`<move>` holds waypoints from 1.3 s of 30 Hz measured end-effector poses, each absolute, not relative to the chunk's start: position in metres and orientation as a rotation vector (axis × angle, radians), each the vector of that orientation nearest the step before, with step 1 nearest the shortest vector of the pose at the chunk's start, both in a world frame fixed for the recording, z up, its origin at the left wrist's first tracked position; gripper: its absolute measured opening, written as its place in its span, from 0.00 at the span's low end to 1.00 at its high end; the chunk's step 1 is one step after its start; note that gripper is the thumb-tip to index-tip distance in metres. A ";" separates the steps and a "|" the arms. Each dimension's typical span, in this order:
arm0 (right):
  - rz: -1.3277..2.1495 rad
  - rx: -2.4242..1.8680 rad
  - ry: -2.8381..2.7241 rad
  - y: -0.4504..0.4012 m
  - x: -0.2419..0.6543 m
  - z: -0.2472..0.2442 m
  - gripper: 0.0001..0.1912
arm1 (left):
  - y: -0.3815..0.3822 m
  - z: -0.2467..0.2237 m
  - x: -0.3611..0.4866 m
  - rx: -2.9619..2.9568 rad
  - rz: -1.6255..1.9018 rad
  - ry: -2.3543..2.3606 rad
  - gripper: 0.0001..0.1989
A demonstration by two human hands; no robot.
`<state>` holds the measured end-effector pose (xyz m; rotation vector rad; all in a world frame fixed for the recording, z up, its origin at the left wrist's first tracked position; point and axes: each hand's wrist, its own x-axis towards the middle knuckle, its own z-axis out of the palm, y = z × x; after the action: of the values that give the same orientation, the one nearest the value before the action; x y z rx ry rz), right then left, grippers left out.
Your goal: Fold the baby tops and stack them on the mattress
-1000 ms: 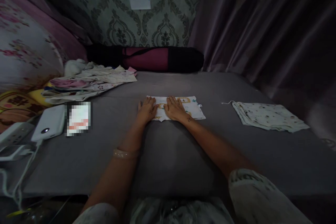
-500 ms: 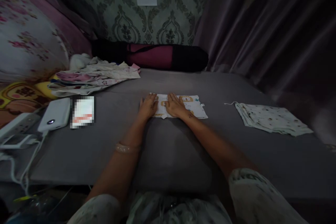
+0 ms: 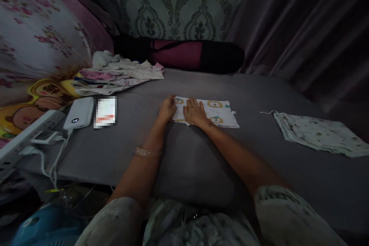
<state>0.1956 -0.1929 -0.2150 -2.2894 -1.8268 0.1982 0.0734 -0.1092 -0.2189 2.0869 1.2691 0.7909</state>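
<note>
1. Pos.: printed cloth (image 3: 215,111) lies folded flat on the grey cover (image 3: 196,153), in front of the person, approx. centre.
2. Hands: L hand (image 3: 167,109) at the cloth's left edge, fingers bent round it; pinch vs. rest on top = can't tell, fingertips partly hidden. R hand (image 3: 195,112) palm down on the cloth, fingers extended & close together, gripping nothing visible. Small gap betw. the two hands, w/ cloth showing.
3. Step (judged): smoothing/squaring the fold. Technique: L anchors the edge, R presses w/ whole palm, sweeping outward, light & even; too much drag prob. shifts layers or bunches the print.
4. Check near edge: small pointed corner pokes out by R hand; best tucked in or aligned. Tag (image 3: 233,112) sticks out at right end; keep flat.
5. Mat'l: cloth looks thin, soft, prob. cotton; white w/ orange-tan & green motifs; approx. rectangular, edges slightly uneven.
6. Grey cover: matte, plain, mostly smooth.
7. Ref.: pale garment (image 3: 319,132), far right, folded, small dark print, layered edges, thin cord at one corner. Clothes heap (image 3: 121,77), upper left: loose, crumpled, mixed colours.
</note>
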 end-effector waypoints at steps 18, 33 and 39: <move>0.205 -2.280 -1.824 -0.179 0.172 -0.211 0.31 | -0.083 -0.231 0.066 1.755 1.041 1.259 0.18; 0.222 -2.253 -1.833 -0.174 0.168 -0.202 0.29 | -0.086 -0.228 0.065 1.834 0.987 1.301 0.22; 0.150 -2.177 -1.912 -0.160 0.152 -0.205 0.29 | -0.087 -0.226 0.062 1.796 1.011 1.261 0.22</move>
<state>0.1522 -0.1595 -0.2048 -2.1773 -1.9123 0.1496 0.0622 -0.0869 -0.2262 1.7961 1.2610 1.0107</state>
